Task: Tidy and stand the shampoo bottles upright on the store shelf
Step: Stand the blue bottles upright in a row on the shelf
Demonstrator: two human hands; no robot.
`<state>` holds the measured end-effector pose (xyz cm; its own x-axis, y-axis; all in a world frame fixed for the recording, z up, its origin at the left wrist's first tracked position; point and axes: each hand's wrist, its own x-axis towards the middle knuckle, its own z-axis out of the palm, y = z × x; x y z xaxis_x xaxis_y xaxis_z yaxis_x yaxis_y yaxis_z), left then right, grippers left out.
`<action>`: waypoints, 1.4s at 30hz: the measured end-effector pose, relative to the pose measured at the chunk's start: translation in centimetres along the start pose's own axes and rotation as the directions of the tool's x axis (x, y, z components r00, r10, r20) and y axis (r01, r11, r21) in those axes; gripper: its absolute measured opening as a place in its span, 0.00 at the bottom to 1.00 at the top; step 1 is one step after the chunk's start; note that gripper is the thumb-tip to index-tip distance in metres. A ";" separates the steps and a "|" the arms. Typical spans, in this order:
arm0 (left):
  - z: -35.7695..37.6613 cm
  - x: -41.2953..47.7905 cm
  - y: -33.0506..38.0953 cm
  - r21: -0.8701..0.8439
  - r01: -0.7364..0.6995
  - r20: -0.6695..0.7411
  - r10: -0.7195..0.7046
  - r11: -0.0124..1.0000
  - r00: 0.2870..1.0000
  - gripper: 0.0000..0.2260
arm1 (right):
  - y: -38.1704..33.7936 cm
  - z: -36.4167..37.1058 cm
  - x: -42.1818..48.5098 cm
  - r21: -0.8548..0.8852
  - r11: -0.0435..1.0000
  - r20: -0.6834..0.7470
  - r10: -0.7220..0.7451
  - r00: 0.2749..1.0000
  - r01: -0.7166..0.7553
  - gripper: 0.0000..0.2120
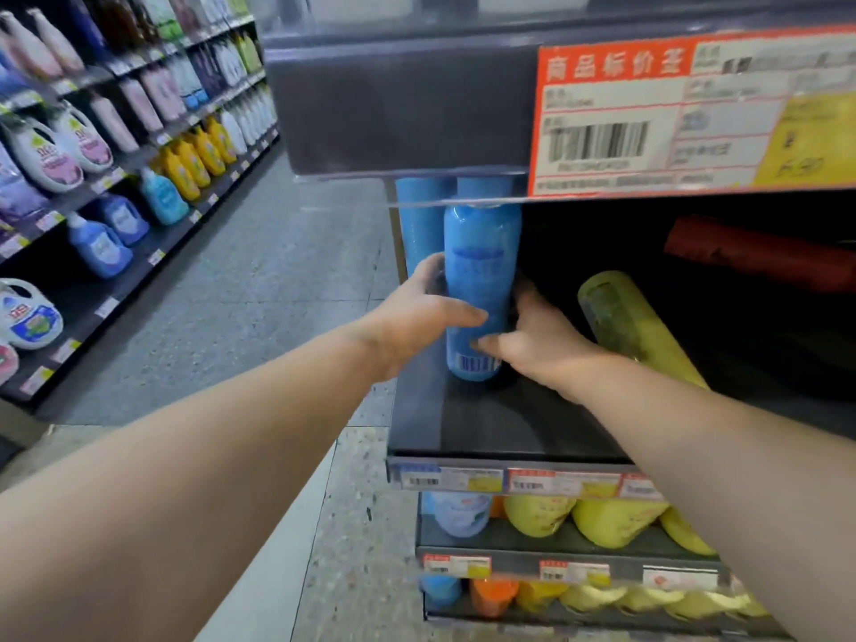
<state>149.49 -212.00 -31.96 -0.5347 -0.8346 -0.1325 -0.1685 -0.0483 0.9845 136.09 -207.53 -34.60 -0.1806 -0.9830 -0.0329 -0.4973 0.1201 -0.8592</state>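
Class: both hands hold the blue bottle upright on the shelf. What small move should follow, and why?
Probably release the blue bottle, since it already stands upright, and move the right hand to the yellow-green bottle, which lies tilted beside it.

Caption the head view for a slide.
Both hands, left hand and right hand, hold a blue plastic shampoo bottle upright on the dark shelf.

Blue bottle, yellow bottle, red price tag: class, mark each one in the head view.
Blue bottle [481, 266], head view, on its front label.
Yellow bottle [625, 317], head view, on its tilted side.
Red price tag [616, 62], head view, on its red header.
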 end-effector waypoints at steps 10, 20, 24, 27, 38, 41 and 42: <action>0.9 -0.6 -2.6 0.123 -0.043 -0.359 0.085 0.991 0.930 0.32 | -0.5 3.3 0.1 0.005 0.997 -0.098 0.081 0.992 -0.081 0.34; -1.0 -1.0 -2.4 0.120 -0.051 -0.205 0.074 0.992 0.976 0.34 | -0.2 2.9 0.9 0.014 0.999 -0.015 0.029 0.999 -0.029 0.36; -0.8 -0.8 -3.1 0.001 -0.041 -0.200 0.041 0.999 0.979 0.41 | -0.3 4.0 1.5 -0.102 0.989 -0.147 0.091 0.985 -0.106 0.32; -0.6 -0.6 -3.1 0.083 -0.075 -0.238 0.093 0.994 0.967 0.28 | -0.4 4.7 1.5 -0.111 0.987 -0.147 0.100 0.984 -0.116 0.31; -0.7 -0.2 -2.6 0.176 -0.076 -0.265 0.122 0.981 0.957 0.22 | -0.6 4.0 0.2 0.108 0.987 0.010 0.116 0.993 -0.117 0.41; -1.1 0.1 -2.7 0.198 -0.092 -0.280 0.146 0.976 0.949 0.17 | 0.1 3.6 -1.3 -0.002 0.991 -0.052 0.136 0.989 -0.136 0.44; -1.2 0.3 -2.6 0.194 -0.089 -0.293 0.145 0.977 0.945 0.16 | 0.2 3.3 -2.3 -0.037 0.990 -0.068 0.134 0.989 -0.137 0.41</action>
<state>150.79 -212.80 -34.43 -0.2868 -0.9566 0.0508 -0.2771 0.1336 0.9515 139.23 -205.72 -36.44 -0.3028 -0.9463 -0.1130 -0.4991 0.2585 -0.8271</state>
